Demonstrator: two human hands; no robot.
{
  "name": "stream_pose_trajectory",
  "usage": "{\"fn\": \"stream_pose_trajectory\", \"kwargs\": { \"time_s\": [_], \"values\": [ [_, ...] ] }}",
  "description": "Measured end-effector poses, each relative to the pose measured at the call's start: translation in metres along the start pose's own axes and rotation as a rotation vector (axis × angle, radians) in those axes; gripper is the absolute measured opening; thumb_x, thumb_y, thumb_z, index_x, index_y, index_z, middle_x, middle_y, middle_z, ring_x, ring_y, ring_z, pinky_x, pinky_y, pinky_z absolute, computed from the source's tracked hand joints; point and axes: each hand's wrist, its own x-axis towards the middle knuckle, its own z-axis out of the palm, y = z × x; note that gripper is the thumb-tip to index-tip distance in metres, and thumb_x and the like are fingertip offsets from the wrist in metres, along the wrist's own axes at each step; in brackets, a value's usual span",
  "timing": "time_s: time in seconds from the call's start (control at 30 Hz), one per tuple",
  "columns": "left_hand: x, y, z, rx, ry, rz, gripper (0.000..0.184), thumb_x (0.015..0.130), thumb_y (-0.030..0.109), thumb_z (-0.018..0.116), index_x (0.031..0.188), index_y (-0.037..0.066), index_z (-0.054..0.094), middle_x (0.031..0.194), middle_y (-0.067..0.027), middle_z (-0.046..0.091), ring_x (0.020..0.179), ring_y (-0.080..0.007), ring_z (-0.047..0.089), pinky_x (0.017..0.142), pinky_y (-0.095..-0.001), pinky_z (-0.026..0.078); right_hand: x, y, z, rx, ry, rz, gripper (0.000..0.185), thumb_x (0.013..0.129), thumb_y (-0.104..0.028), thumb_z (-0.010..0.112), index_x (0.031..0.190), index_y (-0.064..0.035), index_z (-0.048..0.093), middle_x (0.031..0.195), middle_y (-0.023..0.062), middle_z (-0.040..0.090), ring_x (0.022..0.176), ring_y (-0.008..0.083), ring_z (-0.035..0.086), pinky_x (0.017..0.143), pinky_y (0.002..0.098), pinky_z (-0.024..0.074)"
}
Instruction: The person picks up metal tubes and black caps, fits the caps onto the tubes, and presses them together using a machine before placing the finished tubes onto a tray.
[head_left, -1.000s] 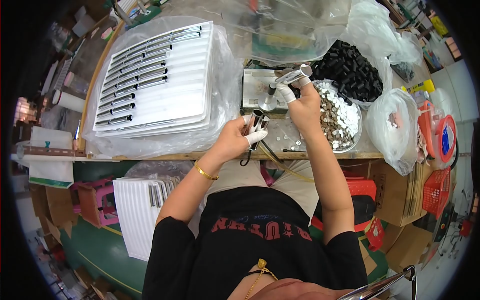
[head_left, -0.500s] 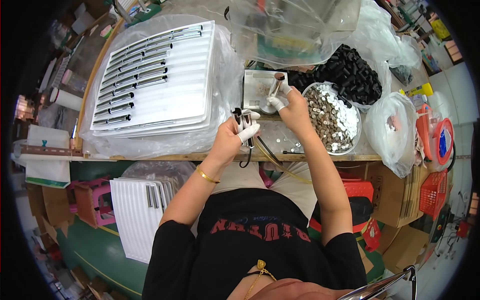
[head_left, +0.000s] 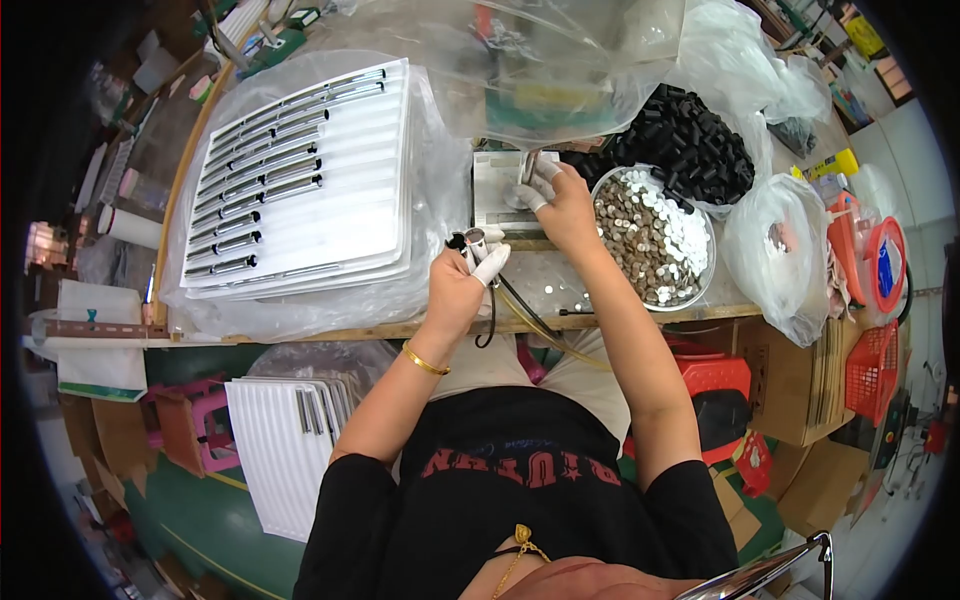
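Chrome tubes point(head_left: 477, 238) are gripped in my left hand point(head_left: 465, 280), near the table's front edge, with white covers on the fingertips. My right hand point(head_left: 560, 205) is closed round another chrome tube point(head_left: 530, 166), held upright over the pale metal plate of a small fixture point(head_left: 492, 190). The lower end of this tube is hidden by my fingers. Right of that hand stands a round tub of small silvery discs point(head_left: 655, 240). Behind the tub lies a heap of short black cylinders point(head_left: 690, 145).
At the left, a stack of white ribbed trays point(head_left: 370, 170) bears rows of chrome tubes. Clear plastic sheeting point(head_left: 570, 70) hangs at the back. A knotted clear bag point(head_left: 780, 260) and a red basket point(head_left: 873, 375) are at the right. Cables cross the front edge.
My right hand has moved left and brought its tube from the raised, tilted pose over to the fixture. My left hand has shifted slightly left, still with its tubes. The view has shifted a little.
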Motion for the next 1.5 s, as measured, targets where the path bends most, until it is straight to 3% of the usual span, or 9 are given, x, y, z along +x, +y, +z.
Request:
{"fn": "stream_pose_trajectory", "kwargs": {
  "time_s": [0.13,0.47,0.73,0.83,0.93,1.07,1.2,1.37,1.5],
  "values": [
    [-0.002,0.002,0.003,-0.039,0.066,0.029,0.007,0.082,0.003,0.069,0.087,0.001,0.064,0.088,-0.0025,0.065,0.073,-0.0057,0.052,0.065,-0.0206,0.043,-0.003,-0.001,-0.015,0.032,-0.04,-0.025,0.048,0.07,-0.025,0.076,0.113,-0.0082,0.063,0.114,0.0151,0.06,0.105,0.0332,0.051,0.092,0.0403,0.0401],
    [0.057,0.001,0.024,0.425,0.151,0.403,0.028,0.081,0.01,0.071,0.106,0.0,0.064,0.077,0.0056,0.057,0.057,0.0003,0.033,0.049,-0.0181,0.028,-0.003,0.015,-0.003,-0.368,0.01,-0.239,0.041,0.064,-0.036,0.073,0.094,-0.0076,0.071,0.126,0.0237,0.05,0.123,0.0394,0.04,0.098,0.0485,0.0333],
    [0.066,0.002,0.029,0.279,-0.005,0.482,0.028,0.079,0.002,0.071,0.106,-0.001,0.064,0.09,-0.0037,0.067,0.079,-0.0082,0.059,0.07,-0.0228,0.048,-0.018,0.007,-0.017,-0.393,-0.101,-0.321,0.052,0.067,-0.034,0.073,0.108,-0.005,0.065,0.124,0.0229,0.052,0.121,0.0403,0.042,0.096,0.0496,0.0363],
    [0.053,0.027,0.035,0.354,0.046,0.689,0.029,0.077,0.003,0.074,0.104,0.0,0.064,0.086,-0.0053,0.067,0.072,-0.0098,0.059,0.065,-0.0228,0.048,0.004,0.005,-0.071,-0.132,-0.117,-0.032,0.055,0.066,-0.039,0.076,0.107,-0.0031,0.064,0.112,0.02,0.061,0.103,0.0334,0.057,0.087,0.041,0.0453],
    [0.035,0.057,0.034,0.528,0.1,0.937,0.032,0.074,0.003,0.075,0.104,0.0,0.064,0.087,-0.0095,0.068,0.073,-0.0147,0.063,0.063,-0.0237,0.049,0.021,0.065,-0.115,-0.516,0.232,0.272,0.038,0.072,-0.03,0.072,0.101,-0.0052,0.068,0.086,0.0168,0.067,0.083,0.0347,0.064,0.077,0.0427,0.0497],
    [0.019,0.058,0.038,0.404,0.123,0.892,0.035,0.076,0.0,0.073,0.108,-0.005,0.061,0.1,-0.014,0.068,0.088,-0.0191,0.066,0.079,-0.0279,0.051,0.022,0.1,-0.132,-0.8,0.082,0.474,0.031,0.072,-0.029,0.071,0.096,-0.0077,0.069,0.092,0.0157,0.067,0.09,0.0302,0.063,0.078,0.0423,0.0498],
    [0.002,0.043,0.025,0.239,0.039,0.692,0.035,0.08,0.0,0.069,0.113,-0.007,0.057,0.103,-0.0143,0.067,0.096,-0.0174,0.064,0.085,-0.0298,0.05,0.013,0.109,-0.128,-0.48,0.192,0.324,0.03,0.071,-0.022,0.072,0.095,-0.0038,0.067,0.094,0.0165,0.065,0.092,0.0338,0.061,0.078,0.0438,0.0488],
    [-0.013,0.027,0.002,0.157,0.053,0.47,0.036,0.082,-0.003,0.065,0.116,-0.008,0.054,0.106,-0.0158,0.065,0.097,-0.0187,0.063,0.087,-0.0309,0.05,-0.007,0.073,-0.122,0.183,0.194,0.397,0.03,0.075,-0.008,0.074,0.103,-0.0045,0.066,0.088,0.0029,0.06,0.075,0.0095,0.052,0.069,0.0219,0.0447],
    [-0.016,0.028,0.003,0.125,0.104,0.356,0.036,0.082,-0.004,0.065,0.116,-0.007,0.055,0.105,-0.0127,0.066,0.094,-0.0153,0.062,0.087,-0.0293,0.048,-0.016,0.06,-0.101,0.579,0.132,0.282,0.032,0.079,-0.005,0.071,0.11,-0.0021,0.061,0.096,0.0027,0.063,0.083,0.0094,0.057,0.076,0.0225,0.0472]
  ]
}}
